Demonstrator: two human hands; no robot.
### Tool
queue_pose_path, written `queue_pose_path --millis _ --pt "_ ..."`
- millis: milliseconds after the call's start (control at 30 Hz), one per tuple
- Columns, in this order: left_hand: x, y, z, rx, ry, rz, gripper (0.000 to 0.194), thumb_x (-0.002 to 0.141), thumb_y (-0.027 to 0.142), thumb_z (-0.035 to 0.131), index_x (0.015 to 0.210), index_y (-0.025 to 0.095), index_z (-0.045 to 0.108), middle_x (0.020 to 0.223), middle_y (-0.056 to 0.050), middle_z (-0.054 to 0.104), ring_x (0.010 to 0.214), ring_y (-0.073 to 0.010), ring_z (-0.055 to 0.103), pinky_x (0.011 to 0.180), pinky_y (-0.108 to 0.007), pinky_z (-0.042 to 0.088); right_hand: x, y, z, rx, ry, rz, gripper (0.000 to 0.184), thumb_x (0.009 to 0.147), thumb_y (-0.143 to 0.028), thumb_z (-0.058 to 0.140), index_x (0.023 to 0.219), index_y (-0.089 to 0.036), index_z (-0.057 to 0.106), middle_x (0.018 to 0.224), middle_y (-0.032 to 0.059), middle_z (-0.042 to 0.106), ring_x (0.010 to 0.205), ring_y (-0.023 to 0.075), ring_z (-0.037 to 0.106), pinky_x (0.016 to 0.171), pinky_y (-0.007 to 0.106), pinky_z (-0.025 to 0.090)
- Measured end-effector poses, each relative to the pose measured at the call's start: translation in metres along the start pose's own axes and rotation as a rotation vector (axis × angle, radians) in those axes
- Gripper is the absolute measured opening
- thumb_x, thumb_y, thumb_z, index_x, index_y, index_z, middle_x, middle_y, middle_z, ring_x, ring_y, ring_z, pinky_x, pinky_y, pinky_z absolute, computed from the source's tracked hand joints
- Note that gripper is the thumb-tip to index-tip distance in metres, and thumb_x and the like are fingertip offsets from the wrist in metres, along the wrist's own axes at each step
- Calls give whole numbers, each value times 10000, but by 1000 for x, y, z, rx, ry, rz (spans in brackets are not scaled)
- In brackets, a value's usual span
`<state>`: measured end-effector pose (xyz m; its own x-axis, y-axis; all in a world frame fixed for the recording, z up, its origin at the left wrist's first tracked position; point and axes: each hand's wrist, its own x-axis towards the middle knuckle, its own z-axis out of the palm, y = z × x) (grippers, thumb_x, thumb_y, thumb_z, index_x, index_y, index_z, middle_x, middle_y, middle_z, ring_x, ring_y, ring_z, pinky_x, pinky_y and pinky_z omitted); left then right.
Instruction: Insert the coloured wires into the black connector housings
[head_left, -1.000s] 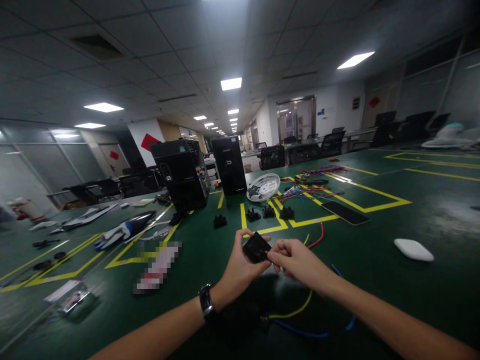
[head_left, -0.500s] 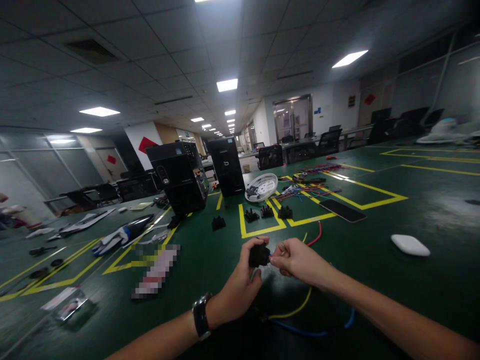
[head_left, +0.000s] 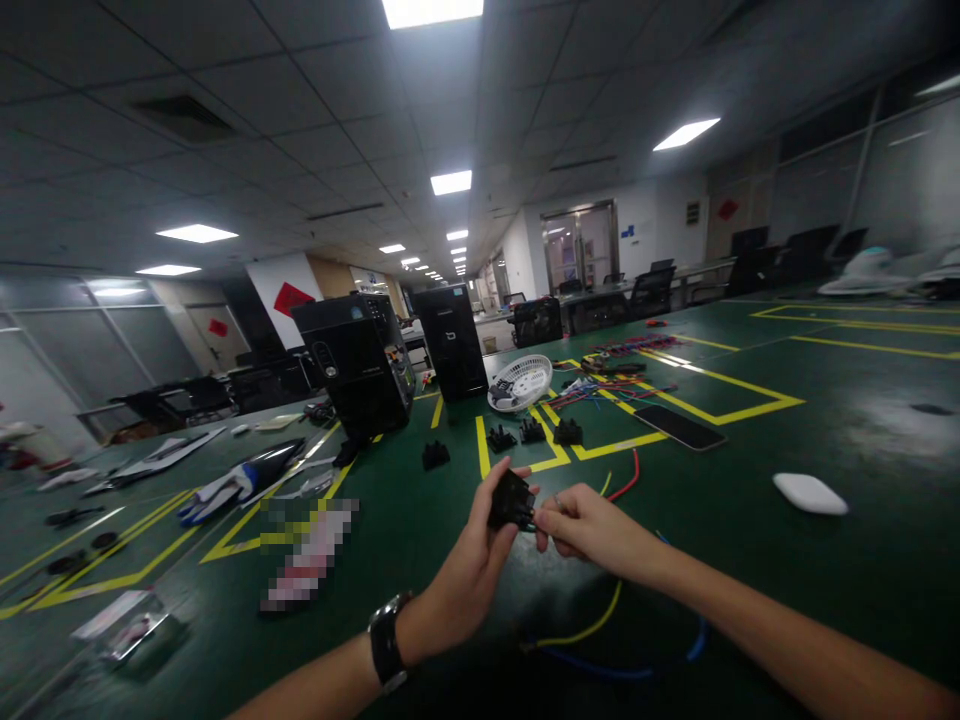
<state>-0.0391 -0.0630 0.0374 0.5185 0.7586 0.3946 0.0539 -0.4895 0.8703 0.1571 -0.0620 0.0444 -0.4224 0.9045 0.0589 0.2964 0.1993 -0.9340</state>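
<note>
A small black plastic block with prongs point(head_left: 511, 500), perhaps a terminal block, is gripped in my left hand point(head_left: 465, 565), thumb in front and fingers behind. At its lower right edge, my right hand point(head_left: 589, 530) pinches a thin wire whose end is mostly covered by the fingertips. A red wire point(head_left: 628, 480) comes out behind the right hand. Below the hands, a yellow wire point(head_left: 592, 627) and a blue wire point(head_left: 637, 673) curve over the green table point(head_left: 750, 600). Similar black pieces point(head_left: 531, 430) stand beyond, with another point(head_left: 435, 455) to their left.
Two black computer towers point(head_left: 450, 345) stand at the back, beside a white basket point(head_left: 536, 385). Loose coloured wires point(head_left: 622, 388) lie behind a dark phone point(head_left: 681, 427). A white rounded case point(head_left: 810, 493) is at right; a clear box point(head_left: 127, 625) and a blurred packet point(head_left: 311, 560) are left.
My left hand has turned the black block, so its pronged side shows more now. My right fingers stay at its edge. The view has shifted slightly.
</note>
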Motion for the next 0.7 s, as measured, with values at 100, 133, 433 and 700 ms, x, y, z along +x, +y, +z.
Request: queue_pose_path --millis 100,133,433,700 --pt "5 5 -6 -35 -15 25 685 908 259 495 1484 301 128 1422 -93 409 1280 -243 438 1119 -431 302 -2 -4 -3 -60 8 1 411 890 -435 488 661 -124 629 504 -32 468 440 74 366 439 202 261" --pt "7 7 -9 -51 -18 30 735 890 261 534 1486 304 106 1392 -103 437 1248 -249 471 1098 -438 330 -2 -6 -3 -70 6 -4 420 891 -442 488 654 -125 630 514 -27 479 452 78 384 448 203 272" --pt "14 -1 -15 9 -39 171 636 822 562 536 1342 216 419 1061 -106 577 928 -235 604 837 -349 473 -6 -13 5 -108 -108 -78 479 929 -476 419 657 -138 621 518 -38 438 469 80 378 467 204 278" --pt "90 -1 -39 -578 765 81 502 915 593 273 1096 174 482 809 -50 615 644 -160 629 679 -330 509 -12 -23 -2 -359 274 -282 409 979 -382 349 697 -172 559 618 -16 518 594 115 480 581 235 326"
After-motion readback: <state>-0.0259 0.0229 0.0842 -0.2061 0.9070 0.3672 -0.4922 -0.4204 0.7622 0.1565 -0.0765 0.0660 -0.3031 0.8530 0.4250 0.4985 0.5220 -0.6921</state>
